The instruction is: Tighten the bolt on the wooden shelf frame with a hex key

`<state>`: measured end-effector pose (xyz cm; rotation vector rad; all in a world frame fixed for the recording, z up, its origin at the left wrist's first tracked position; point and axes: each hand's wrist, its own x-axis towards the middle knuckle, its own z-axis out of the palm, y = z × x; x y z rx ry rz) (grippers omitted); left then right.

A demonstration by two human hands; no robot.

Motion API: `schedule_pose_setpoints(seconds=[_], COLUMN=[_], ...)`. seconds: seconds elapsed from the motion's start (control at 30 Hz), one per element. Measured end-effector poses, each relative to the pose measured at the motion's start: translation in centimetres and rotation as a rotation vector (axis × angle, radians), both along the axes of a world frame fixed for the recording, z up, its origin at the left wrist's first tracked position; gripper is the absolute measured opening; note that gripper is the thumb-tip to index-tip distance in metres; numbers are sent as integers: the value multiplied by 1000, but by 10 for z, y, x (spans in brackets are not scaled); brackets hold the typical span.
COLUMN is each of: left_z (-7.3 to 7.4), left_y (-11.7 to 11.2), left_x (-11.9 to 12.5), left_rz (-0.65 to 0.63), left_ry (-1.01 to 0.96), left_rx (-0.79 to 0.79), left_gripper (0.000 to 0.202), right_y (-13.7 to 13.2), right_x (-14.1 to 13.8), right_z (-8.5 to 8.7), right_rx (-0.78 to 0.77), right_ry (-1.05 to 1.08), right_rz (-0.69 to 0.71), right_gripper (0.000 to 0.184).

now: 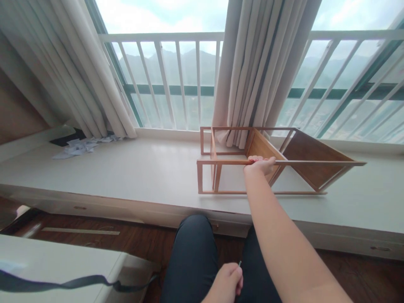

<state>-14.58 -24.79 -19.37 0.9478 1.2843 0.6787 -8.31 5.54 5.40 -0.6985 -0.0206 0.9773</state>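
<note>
A brown wooden shelf rack (315, 163) lies on its side along the white window ledge, its slim legs pointing right and left. My right hand (261, 166) is closed around the upper front rail, near the middle of the frame. Low in the view, over my lap, my left hand (226, 277) is closed in a pinch. From its fingertips sticks out the tip of a small thin metal piece (240, 264); most of it is hidden in the fingers, so its kind does not show.
Crumpled white paper scraps (77, 147) lie at the ledge's left end. Grey curtains (249, 71) hang behind the rack, before a white railing (167, 37). At lower left stands a white surface (57, 261) with a dark strap (78, 281) across it. The ledge (151, 168) has drawers below.
</note>
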Motion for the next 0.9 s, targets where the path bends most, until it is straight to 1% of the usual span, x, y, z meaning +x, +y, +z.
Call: schedule_pose_setpoints(seconds=[0.13,0.2,0.27,0.33,0.37,0.43,0.5,0.57,0.6,0.63,0.7,0.73,0.77,0.83,0.9], left_z=[-4,-5,-4,0,2,8,13,14,14,12,8,6,3,-1,-7], left_y=[1,2,3,4,5,8,13,20,24,29,40,46,52,62,70], left_x=[0,1,0,-1,-2,-4,-6,-8,-9,-10,-12,-14,-15,-17,-18], left_rz=[4,11,20,38,59,129,224,313,355,395,470,497,509,479,402], left_ry=[-6,-9,-10,-18,-31,-74,-121,-144,-148,-143,-93,-48,4,84,127], left_rx=[-28,-34,-31,-28,-28,-41,-62,-67,-60,-46,-10,14,40,85,111], left_gripper=[49,54,59,64,65,68,70,71,70,69,66,65,66,69,69], right_y=[-1,-2,-6,-18,-29,-63,-109,-161,-186,-208,-239,-247,-250,-244,-231], right_x=[-9,-9,-4,7,14,29,40,43,41,37,23,15,7,-2,-5], right_z=[-8,-11,-18,-31,-41,-69,-106,-148,-169,-190,-225,-238,-249,-262,-267], right_rx=[-7,-5,0,4,5,-14,-62,-140,-180,-233,-329,-329,-302,-261,-254], right_ry=[-21,-44,-75,-114,-139,-197,-251,-282,-289,-297,-380,-437,-482,-536,-536], right_rz=[61,113,197,293,328,349,346,398,446,523,794,875,915,920,900], right_gripper=[27,29,32,37,40,47,59,69,73,77,78,74,71,70,67])
